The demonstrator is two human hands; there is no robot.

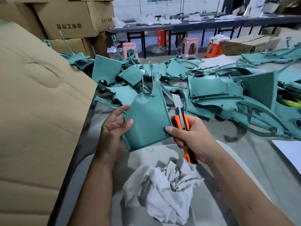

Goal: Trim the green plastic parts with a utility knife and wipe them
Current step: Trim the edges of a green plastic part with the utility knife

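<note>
I hold the flat teal-green plastic panel [147,123] at the centre of the frame, above the grey desk [254,162]. My left hand [114,128] grips its left edge, thumb on the front face and fingers behind. My right hand [190,136] is curled round the orange-and-black utility knife [182,118], thumb pressed on the panel's lower right corner, with the extended blade rising along the right edge.

The risk I see is the blade skidding off the thin edge: it points away from me, but that bracing thumb sits close to the cutting line, and a hard stroke could also gouge the face. The one-sided left grip could let the panel twist under pressure. The crumpled white rag [162,193] lies below in the lower middle, ready for wiping; the pile of untrimmed green parts [211,88] fills the upper right.
</note>
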